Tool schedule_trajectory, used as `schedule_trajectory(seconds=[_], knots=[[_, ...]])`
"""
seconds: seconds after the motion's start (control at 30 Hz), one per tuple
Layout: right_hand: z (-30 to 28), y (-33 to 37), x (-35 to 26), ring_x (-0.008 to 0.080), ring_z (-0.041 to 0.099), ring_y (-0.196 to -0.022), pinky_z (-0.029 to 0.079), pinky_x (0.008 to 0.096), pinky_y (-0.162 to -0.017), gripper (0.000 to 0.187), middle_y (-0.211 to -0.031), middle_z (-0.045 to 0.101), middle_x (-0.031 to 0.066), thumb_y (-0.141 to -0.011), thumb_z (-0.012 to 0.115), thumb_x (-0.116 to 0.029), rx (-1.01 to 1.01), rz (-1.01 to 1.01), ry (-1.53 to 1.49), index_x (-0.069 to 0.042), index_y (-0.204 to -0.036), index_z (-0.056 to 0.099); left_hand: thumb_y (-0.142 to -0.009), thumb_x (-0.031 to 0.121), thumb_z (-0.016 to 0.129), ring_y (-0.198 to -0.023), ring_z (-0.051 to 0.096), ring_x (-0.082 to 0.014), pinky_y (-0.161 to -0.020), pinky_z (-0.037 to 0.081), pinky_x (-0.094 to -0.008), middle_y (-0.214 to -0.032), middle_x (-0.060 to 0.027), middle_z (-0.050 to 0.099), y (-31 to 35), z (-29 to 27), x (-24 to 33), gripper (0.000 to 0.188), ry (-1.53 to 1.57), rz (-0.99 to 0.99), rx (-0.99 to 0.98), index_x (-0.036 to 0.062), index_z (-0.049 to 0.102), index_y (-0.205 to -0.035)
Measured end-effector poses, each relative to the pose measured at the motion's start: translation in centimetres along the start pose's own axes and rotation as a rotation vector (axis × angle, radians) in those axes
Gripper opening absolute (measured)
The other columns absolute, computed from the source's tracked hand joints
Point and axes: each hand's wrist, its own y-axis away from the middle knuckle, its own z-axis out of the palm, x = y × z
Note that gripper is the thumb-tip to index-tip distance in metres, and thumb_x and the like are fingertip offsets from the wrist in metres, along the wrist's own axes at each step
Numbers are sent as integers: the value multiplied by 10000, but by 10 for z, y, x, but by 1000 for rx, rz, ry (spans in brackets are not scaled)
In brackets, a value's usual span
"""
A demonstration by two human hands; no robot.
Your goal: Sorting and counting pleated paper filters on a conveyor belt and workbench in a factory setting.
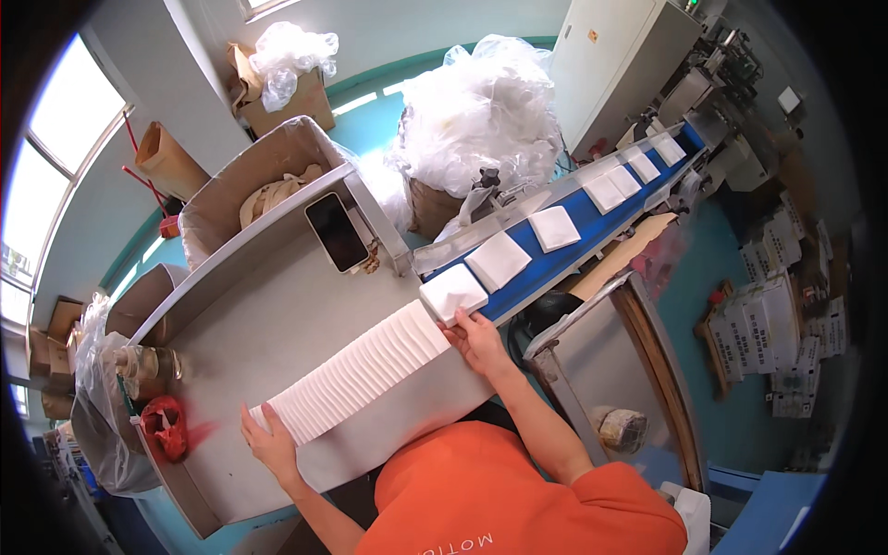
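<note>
A long row of white folded napkins (356,375), standing on edge and packed face to face, runs slantwise over the grey metal table (277,324). My left hand (270,446) rests against the row's near left end, fingers stretched along it. At the row's other end, my right hand (478,342) has its thumb and fingers closed at the near edge of a white square napkin stack (453,292). That stack lies where the blue conveyor belt (518,294) meets the table. Behind it on the belt come another napkin stack (498,260) and several more.
A phone (337,233) lies at the table's raised far edge. On the left are a red plastic bag (165,427) and a clear jar (153,363). Beyond the table stand a lined bin (222,208) and a heap of clear plastic (481,116). A framed panel (638,370) stands right.
</note>
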Motion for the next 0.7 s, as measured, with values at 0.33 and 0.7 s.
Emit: schedule_trajectory(seconds=[0.33, 0.7], knots=[[42, 33, 4, 203, 598, -869, 458, 309, -783, 452, -992, 637, 87, -909, 570, -430, -181, -161, 707, -16, -1084, 615, -946, 399, 478, -1202, 449, -406, -1005, 369, -446, -1341, -219, 436, 1, 2, 5, 546, -11, 13, -26, 38, 416, -1351], [-5, 39, -9, 81, 523, -715, 414, 216, -632, 449, -978, 576, -37, -886, 573, -518, -406, 363, 389, -139, -1124, 606, -899, 362, 589, -1005, 571, -413, -885, 473, -466, -1093, -270, 593, -4, -8, 1, 488, -164, 373, 100, -55, 552, -1150]])
